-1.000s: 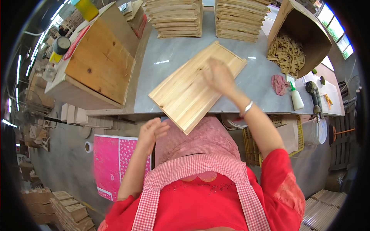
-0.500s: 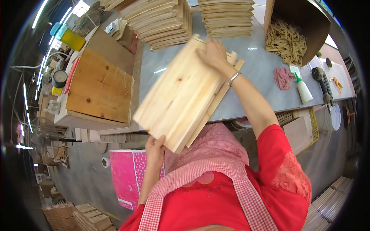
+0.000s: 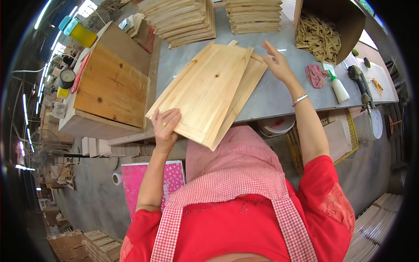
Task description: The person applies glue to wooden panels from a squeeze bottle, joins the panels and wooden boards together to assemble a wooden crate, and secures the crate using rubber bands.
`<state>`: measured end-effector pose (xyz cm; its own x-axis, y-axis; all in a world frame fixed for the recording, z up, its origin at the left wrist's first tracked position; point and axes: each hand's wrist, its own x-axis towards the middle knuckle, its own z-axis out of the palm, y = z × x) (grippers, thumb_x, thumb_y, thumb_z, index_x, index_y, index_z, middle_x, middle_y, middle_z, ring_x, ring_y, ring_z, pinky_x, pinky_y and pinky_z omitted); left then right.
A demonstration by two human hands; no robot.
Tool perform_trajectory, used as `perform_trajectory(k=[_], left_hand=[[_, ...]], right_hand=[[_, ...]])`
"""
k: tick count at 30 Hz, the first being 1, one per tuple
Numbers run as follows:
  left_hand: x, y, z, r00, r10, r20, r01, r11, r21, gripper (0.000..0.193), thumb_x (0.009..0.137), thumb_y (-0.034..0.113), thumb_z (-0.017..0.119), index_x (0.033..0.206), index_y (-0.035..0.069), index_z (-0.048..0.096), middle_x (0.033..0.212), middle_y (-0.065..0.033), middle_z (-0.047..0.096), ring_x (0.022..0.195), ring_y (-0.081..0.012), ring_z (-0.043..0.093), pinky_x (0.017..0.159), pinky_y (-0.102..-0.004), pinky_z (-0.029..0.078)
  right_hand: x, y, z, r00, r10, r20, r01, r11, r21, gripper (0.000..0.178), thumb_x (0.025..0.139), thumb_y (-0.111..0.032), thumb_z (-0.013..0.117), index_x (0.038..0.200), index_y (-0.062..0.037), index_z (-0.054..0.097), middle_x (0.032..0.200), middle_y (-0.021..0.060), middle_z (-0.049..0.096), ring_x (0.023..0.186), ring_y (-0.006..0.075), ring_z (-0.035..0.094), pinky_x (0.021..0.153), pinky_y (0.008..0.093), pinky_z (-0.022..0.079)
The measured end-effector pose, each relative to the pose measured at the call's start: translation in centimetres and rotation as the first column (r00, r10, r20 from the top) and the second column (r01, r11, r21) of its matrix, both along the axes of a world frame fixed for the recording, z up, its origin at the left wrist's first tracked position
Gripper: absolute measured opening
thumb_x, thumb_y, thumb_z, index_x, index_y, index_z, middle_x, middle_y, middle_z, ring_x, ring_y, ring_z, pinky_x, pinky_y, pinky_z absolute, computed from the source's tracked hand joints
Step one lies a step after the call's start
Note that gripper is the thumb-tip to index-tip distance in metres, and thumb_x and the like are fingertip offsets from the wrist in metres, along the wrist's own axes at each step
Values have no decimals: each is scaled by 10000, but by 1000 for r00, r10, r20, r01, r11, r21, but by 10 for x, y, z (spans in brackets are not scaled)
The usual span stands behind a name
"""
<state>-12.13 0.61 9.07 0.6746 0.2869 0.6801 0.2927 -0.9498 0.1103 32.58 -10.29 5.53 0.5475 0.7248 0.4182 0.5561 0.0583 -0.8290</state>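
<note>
The left hand (image 3: 166, 126) holds the upper pale rectangular wooden panel (image 3: 203, 96) past the front edge of the smooth grey bench (image 3: 279, 102), bare beside the spread-fingered right hand (image 3: 280, 64).

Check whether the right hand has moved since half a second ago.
Yes, rightward: the right hand is now closer to the pink cloth.

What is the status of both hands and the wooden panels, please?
Left hand on top panel, near left corner. Right hand open, beside lower panel, far end. Panels overlapping, askew. Two wood stacks beyond.
</note>
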Motion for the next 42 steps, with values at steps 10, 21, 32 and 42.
perform_trajectory(k=[10,21,32,42], left_hand=[[-4,13,-9,973,-209,-100,211,978,3,424,736,-46,629,1137,87,668,1216,-92,655,1123,-288,612,1105,-560,296],[3,-16,-46,856,-179,-486,215,976,19,590,765,114,641,1345,167,551,1403,-72,524,1344,-308,454,1099,-532,356],[65,-42,46,814,330,478,420,234,-877,478,871,106,701,1257,-84,492,1209,-159,612,1065,-269,638,930,-391,527],[110,-8,-35,845,499,193,448,-464,-764,769,855,187,742,1449,-39,309,1431,-226,431,1310,-336,454,1101,-456,391]], right_hand=[[-18,-86,-63,970,-216,111,232,960,-156,481,838,-132,633,1269,69,558,1175,236,658,1113,355,628,973,402,472],[-75,-106,-69,859,-337,385,378,925,-35,362,813,-85,624,1156,29,640,1056,190,687,1014,357,615,928,429,460],[-57,-111,-62,929,-370,13,370,929,34,306,870,-71,616,1157,34,627,1048,196,693,966,301,673,873,380,514],[17,-80,-31,873,-435,221,455,889,-48,354,891,-162,600,1194,22,606,1120,206,669,1045,349,641,906,419,495]])
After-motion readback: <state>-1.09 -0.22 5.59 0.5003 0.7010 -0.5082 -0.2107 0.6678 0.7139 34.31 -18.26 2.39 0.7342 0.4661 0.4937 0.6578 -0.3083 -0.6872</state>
